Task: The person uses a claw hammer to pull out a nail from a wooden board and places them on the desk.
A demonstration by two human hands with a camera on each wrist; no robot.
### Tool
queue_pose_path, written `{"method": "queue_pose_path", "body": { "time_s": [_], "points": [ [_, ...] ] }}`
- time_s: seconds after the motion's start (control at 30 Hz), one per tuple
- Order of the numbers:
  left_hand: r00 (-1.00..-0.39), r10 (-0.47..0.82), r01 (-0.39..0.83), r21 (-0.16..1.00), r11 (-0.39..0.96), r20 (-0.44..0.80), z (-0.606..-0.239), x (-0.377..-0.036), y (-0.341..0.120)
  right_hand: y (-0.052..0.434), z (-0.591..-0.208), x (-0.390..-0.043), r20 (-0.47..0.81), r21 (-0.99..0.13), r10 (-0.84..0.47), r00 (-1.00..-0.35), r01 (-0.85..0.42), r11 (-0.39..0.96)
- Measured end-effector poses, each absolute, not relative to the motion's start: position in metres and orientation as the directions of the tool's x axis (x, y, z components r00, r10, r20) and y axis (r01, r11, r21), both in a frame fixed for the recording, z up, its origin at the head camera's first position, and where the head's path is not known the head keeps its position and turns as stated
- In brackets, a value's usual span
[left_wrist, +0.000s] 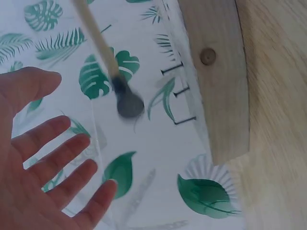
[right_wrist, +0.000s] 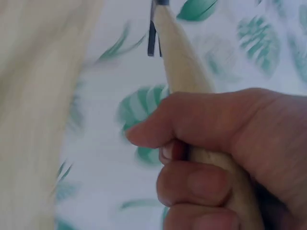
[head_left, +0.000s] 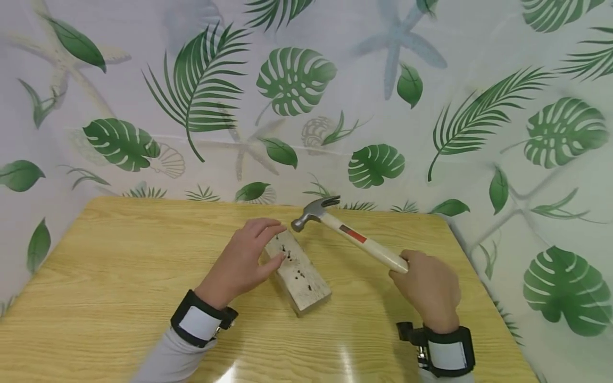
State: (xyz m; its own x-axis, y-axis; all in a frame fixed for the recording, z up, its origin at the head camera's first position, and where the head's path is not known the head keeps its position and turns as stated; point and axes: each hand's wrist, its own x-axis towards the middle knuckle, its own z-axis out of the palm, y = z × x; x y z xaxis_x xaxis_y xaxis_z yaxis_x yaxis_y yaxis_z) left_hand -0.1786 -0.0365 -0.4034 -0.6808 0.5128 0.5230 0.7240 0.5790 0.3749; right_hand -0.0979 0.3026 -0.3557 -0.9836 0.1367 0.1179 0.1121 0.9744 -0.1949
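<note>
A claw hammer (head_left: 337, 226) with a grey steel head and a pale wooden handle bearing a red label is raised at a slant, its head above the far end of a wooden block (head_left: 298, 271). The block, pale and weathered, lies flat on the tabletop (head_left: 119, 266), angled with one end toward the person. Several dark nails (left_wrist: 178, 94) stand in its top face, partly driven, in a loose row.
</note>
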Motion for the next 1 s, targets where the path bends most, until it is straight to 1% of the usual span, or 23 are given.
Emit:
{"method": "queue_pose_path", "body": {
  "time_s": [0.07,0.17,0.27,0.37,0.5,0.67,0.8,0.9,1.0],
  "points": [
    [-0.643,0.52,0.752,0.335,0.568,0.562,-0.403,-0.176,-0.031,0.282,-0.349,-0.101,0.132,-0.184,0.099,-0.986,0.074,0.98],
    [-0.611,0.528,0.774,0.305,0.555,0.59,-0.402,-0.173,-0.026,0.255,-0.342,-0.105,0.156,-0.153,0.042,-0.987,0.018,0.988],
    [-0.599,0.536,0.784,0.299,0.545,0.595,-0.402,-0.173,-0.023,0.232,-0.336,-0.107,0.158,-0.134,0.005,-0.987,-0.016,0.991],
    [-0.602,0.55,0.78,0.278,0.561,0.578,-0.404,-0.173,-0.022,0.211,-0.332,-0.109,0.16,-0.104,-0.035,-0.987,-0.052,0.993],
    [-0.623,0.565,0.758,0.238,0.608,0.541,-0.405,-0.172,-0.023,0.191,-0.33,-0.11,0.179,-0.06,-0.11,-0.978,-0.122,0.991],
    [-0.661,0.553,0.712,0.191,0.676,0.507,-0.405,-0.172,-0.025,0.178,-0.331,-0.113,0.174,-0.072,-0.16,-0.972,-0.175,0.982],
    [-0.699,0.558,0.693,0.229,0.684,0.447,-0.408,-0.174,-0.025,0.177,-0.333,-0.116,0.179,-0.065,-0.192,-0.965,-0.206,0.976],
    [-0.742,0.568,0.664,0.27,0.698,0.355,-0.413,-0.174,-0.028,0.179,-0.334,-0.117,0.208,-0.106,-0.247,-0.946,-0.273,0.956],
    [-0.772,0.566,0.635,0.306,0.709,0.289,-0.416,-0.175,-0.031,0.183,-0.331,-0.118,0.306,-0.221,-0.317,-0.898,-0.391,0.894]
  ]
}}
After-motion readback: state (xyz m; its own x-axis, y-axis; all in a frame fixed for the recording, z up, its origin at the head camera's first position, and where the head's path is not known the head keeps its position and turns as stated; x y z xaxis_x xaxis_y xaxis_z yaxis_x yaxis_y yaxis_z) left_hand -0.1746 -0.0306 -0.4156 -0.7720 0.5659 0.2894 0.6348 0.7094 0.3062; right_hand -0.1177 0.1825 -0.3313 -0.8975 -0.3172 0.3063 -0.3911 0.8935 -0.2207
